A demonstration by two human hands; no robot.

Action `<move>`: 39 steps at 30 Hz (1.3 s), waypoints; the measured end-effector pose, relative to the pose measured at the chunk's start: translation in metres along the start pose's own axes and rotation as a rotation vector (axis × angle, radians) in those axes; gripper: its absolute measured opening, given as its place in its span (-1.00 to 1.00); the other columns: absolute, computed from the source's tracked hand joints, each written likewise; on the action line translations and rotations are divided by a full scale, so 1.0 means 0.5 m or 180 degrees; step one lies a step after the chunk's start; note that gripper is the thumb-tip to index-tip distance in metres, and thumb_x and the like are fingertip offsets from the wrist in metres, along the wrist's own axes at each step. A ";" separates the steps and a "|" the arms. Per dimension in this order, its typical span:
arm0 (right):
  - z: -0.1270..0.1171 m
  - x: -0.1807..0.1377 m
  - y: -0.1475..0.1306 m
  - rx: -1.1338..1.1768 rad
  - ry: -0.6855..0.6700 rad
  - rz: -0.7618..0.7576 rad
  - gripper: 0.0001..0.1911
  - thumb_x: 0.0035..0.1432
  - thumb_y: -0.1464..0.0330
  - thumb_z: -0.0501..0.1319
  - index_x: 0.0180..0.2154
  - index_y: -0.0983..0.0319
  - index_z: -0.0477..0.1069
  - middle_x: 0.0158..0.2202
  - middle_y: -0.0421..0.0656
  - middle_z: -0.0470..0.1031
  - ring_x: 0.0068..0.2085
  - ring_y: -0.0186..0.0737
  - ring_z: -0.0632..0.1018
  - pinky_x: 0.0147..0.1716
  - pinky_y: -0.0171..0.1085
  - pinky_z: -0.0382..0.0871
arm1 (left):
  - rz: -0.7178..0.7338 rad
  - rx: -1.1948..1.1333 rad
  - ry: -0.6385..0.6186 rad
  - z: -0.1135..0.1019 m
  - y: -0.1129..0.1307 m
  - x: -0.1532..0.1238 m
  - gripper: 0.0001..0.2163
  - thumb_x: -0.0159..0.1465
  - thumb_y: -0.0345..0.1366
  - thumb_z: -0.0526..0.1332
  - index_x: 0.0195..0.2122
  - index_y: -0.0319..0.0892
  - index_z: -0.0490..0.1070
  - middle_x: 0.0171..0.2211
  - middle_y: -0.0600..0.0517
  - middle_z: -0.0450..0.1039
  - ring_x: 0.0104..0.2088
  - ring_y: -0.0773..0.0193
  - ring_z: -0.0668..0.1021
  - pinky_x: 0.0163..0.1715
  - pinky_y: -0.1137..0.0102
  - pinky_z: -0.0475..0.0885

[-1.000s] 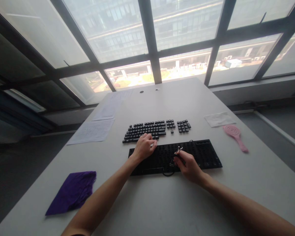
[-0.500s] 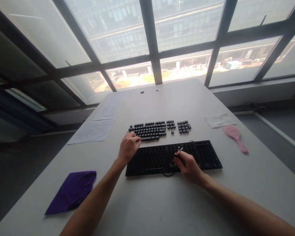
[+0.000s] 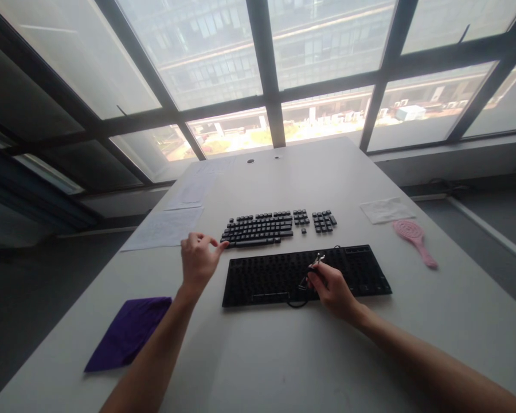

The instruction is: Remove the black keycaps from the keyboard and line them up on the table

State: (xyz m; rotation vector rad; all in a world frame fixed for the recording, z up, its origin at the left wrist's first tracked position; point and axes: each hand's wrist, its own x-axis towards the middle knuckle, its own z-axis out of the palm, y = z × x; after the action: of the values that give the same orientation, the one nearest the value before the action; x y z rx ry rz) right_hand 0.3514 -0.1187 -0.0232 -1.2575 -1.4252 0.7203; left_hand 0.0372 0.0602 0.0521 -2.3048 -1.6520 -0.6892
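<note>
My left hand [image 3: 198, 261] is at the left end of the rows of loose black keycaps [image 3: 258, 228]. Its thumb is stretched out at the bottom left corner of the rows, apart from the loosely bent fingers; nothing shows in its grip. My right hand [image 3: 333, 289] is closed around a small tool with a dark handle and metal wire ends, which looks like a keycap puller [image 3: 319, 260]. It is over the black keyboard base [image 3: 262, 276], whose keys have been taken off. A black cable loop [image 3: 298, 305] shows at the near edge of the base.
A purple cloth [image 3: 126, 332] lies at the left of the white table [image 3: 258, 355]. Paper sheets [image 3: 165, 228] are along the left edge. A white tissue pack [image 3: 382, 210] and a pink hairbrush [image 3: 414, 238] lie at the right. Windows [image 3: 318, 46] stand beyond.
My left hand has moved left, off the keyboard's corner, and its thumb and fingers have parted. My right hand stays nearly in place with the tool. The view has shifted slightly.
</note>
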 end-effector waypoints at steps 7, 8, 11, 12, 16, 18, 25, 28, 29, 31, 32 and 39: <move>-0.001 -0.006 -0.006 0.0063 0.0469 -0.0022 -0.88 0.36 0.30 0.12 -0.20 0.22 0.35 -0.41 -0.15 0.47 -0.42 -0.22 0.52 -0.38 -0.26 0.42 | 0.1166 -0.1919 -0.0833 0.000 0.248 -0.132 -0.94 0.30 -0.37 0.26 -0.33 -0.17 0.41 -0.26 -0.01 0.45 -0.17 0.16 0.43 -0.12 0.27 0.39; -0.005 -0.006 -0.009 0.0017 0.0467 -0.0034 -0.88 0.36 0.31 0.11 -0.21 0.22 0.35 -0.42 -0.16 0.46 -0.42 -0.23 0.51 -0.38 -0.26 0.42 | 0.1254 -0.2074 -0.0883 0.005 0.263 -0.140 -0.93 0.29 -0.38 0.28 -0.35 -0.16 0.43 -0.25 0.00 0.47 -0.17 0.17 0.43 -0.13 0.27 0.40; -0.023 -0.004 -0.011 -0.0070 0.0412 -0.0013 -0.88 0.36 0.31 0.11 -0.25 0.21 0.33 -0.45 -0.19 0.43 -0.43 -0.23 0.50 -0.38 -0.27 0.39 | 0.1404 -0.2300 -0.0967 0.020 0.286 -0.155 -0.94 0.24 -0.33 0.35 -0.37 -0.15 0.51 -0.20 -0.01 0.52 -0.16 0.16 0.44 -0.13 0.26 0.43; -0.029 -0.003 -0.010 -0.0097 0.0366 -0.0008 -0.88 0.36 0.32 0.11 -0.26 0.21 0.32 -0.45 -0.19 0.43 -0.43 -0.23 0.49 -0.39 -0.28 0.38 | 0.1427 -0.2324 -0.0993 0.023 0.289 -0.160 -0.94 0.24 -0.31 0.35 -0.37 -0.13 0.53 -0.19 -0.01 0.53 -0.15 0.16 0.44 -0.13 0.26 0.44; -0.042 -0.002 -0.009 -0.0324 0.0012 -0.0162 -0.85 0.35 0.36 0.09 -0.32 0.22 0.32 -0.45 -0.19 0.39 -0.42 -0.25 0.44 -0.40 -0.29 0.33 | 0.1410 -0.2318 -0.1094 0.026 0.299 -0.183 -0.87 0.33 -0.27 0.25 -0.15 -0.09 0.56 -0.14 -0.04 0.52 -0.12 0.15 0.44 -0.09 0.22 0.44; -0.043 0.000 -0.013 -0.0407 -0.0135 -0.0270 -0.85 0.34 0.39 0.08 -0.33 0.22 0.32 -0.43 -0.19 0.38 -0.42 -0.27 0.41 -0.39 -0.30 0.30 | 0.1408 -0.2305 -0.1164 0.022 0.307 -0.192 -0.79 0.34 -0.26 0.25 -0.02 -0.10 0.50 -0.12 -0.05 0.51 -0.11 0.14 0.44 -0.06 0.19 0.44; -0.048 0.012 -0.024 -0.0356 -0.0396 -0.0143 -0.82 0.32 0.45 0.08 -0.39 0.22 0.27 -0.44 -0.22 0.38 -0.41 -0.29 0.38 -0.39 -0.32 0.25 | 0.1460 -0.2175 -0.1560 0.025 0.352 -0.183 -0.68 0.16 -0.25 0.42 -0.07 -0.12 0.45 -0.16 -0.01 0.49 -0.15 0.14 0.43 -0.12 0.25 0.42; -0.051 0.014 -0.024 -0.0381 -0.0569 -0.0101 -0.83 0.33 0.45 0.08 -0.37 0.22 0.30 -0.43 -0.22 0.40 -0.40 -0.28 0.39 -0.38 -0.32 0.25 | 0.1502 -0.2039 -0.1697 0.035 0.369 -0.171 -0.73 0.12 -0.24 0.44 -0.22 -0.16 0.44 -0.24 0.00 0.47 -0.20 0.14 0.43 -0.19 0.28 0.39; -0.053 0.014 -0.024 -0.0389 -0.0601 -0.0113 -0.83 0.33 0.45 0.08 -0.37 0.21 0.30 -0.43 -0.22 0.40 -0.40 -0.28 0.39 -0.38 -0.32 0.25 | 0.1523 -0.2017 -0.1705 0.038 0.372 -0.168 -0.74 0.12 -0.23 0.44 -0.24 -0.16 0.43 -0.25 0.01 0.47 -0.22 0.15 0.43 -0.20 0.29 0.38; -0.056 0.011 -0.024 -0.0420 -0.0661 -0.0215 -0.82 0.33 0.45 0.07 -0.37 0.21 0.28 -0.42 -0.21 0.39 -0.39 -0.28 0.39 -0.37 -0.32 0.25 | 0.1542 -0.2003 -0.1661 0.044 0.375 -0.166 -0.74 0.12 -0.22 0.43 -0.26 -0.16 0.43 -0.27 0.01 0.47 -0.23 0.16 0.42 -0.22 0.29 0.35; -0.058 0.009 -0.024 -0.0457 -0.0704 -0.0317 -0.81 0.33 0.46 0.07 -0.38 0.20 0.27 -0.41 -0.21 0.38 -0.39 -0.28 0.38 -0.37 -0.32 0.25 | 0.1539 -0.2002 -0.1615 0.046 0.375 -0.166 -0.75 0.12 -0.21 0.43 -0.25 -0.16 0.43 -0.27 0.01 0.47 -0.23 0.16 0.42 -0.22 0.29 0.34; -0.057 -0.013 -0.019 -0.0994 -0.1067 -0.1360 -0.78 0.32 0.53 -0.02 -0.31 0.20 0.32 -0.37 -0.13 0.37 -0.35 -0.22 0.36 -0.34 -0.26 0.26 | 0.1622 -0.2050 -0.1403 0.064 0.371 -0.185 -0.85 0.22 -0.19 0.34 -0.37 -0.14 0.47 -0.30 0.01 0.49 -0.25 0.20 0.44 -0.20 0.28 0.31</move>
State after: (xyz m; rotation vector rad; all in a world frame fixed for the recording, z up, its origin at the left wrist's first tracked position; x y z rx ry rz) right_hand 0.3750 -0.1329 -0.0092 -1.0352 -2.0654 0.4359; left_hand 0.1949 -0.0663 -0.0048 -3.3578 -0.9471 -0.6914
